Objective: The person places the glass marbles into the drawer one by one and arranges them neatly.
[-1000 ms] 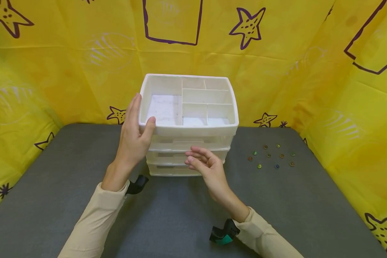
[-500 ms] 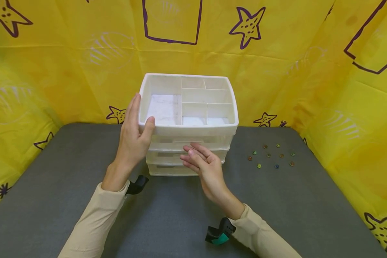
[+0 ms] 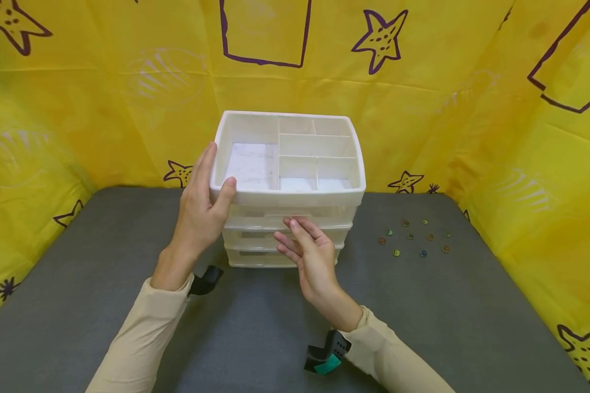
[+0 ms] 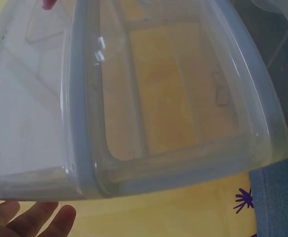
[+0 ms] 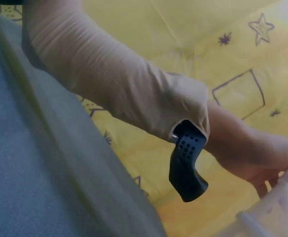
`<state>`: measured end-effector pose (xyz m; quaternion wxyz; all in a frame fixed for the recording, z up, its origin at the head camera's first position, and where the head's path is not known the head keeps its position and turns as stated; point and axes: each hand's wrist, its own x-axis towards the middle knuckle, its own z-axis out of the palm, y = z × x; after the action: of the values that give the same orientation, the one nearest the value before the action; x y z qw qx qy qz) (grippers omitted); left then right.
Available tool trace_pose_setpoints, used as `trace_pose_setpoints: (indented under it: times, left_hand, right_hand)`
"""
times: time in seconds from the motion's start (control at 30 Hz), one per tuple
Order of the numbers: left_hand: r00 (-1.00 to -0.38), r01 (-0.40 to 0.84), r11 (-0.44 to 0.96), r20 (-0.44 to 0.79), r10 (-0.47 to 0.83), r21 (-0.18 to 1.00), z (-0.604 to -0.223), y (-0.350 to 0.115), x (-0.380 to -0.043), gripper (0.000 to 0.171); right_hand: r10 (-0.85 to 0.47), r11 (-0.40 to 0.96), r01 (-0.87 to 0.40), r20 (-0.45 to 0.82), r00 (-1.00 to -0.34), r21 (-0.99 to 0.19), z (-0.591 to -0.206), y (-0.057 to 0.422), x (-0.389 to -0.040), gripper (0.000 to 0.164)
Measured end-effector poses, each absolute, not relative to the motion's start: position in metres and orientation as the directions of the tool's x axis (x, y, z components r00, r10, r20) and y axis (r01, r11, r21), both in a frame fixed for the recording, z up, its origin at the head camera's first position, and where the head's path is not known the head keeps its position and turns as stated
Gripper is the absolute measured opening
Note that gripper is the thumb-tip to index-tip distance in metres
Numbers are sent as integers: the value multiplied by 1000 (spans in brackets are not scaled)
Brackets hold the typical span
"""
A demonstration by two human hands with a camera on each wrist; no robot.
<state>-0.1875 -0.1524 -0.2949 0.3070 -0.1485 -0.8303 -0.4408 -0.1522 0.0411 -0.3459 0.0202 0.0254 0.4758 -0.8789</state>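
Drawer unit: cream plastic, three translucent drawers under a divided top tray; it stood near the back of the grey table. Your left hand gripped its left front corner. Your right hand lay open before the drawers, contact unclear. Versus one second earlier: right fingers spread wider, unit unmoved.

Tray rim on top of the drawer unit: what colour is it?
The tray rim is off-white; the head view shows it best.
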Motion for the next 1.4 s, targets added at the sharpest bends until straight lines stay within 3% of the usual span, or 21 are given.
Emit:
trace_pose_setpoints:
  times: [1.0, 1.4]
  left_hand:
    - [-811, 554, 573, 546, 208, 604, -279, -177, -180, 71]
    - [-840, 531, 569, 477, 258, 627, -271, -182, -177, 74]
  right_hand:
    - [94, -520, -20, -34, -995, -854, -352, 33, -127, 8]
    - [64, -505, 7, -46, -997, -863, -353, 38, -111, 9]
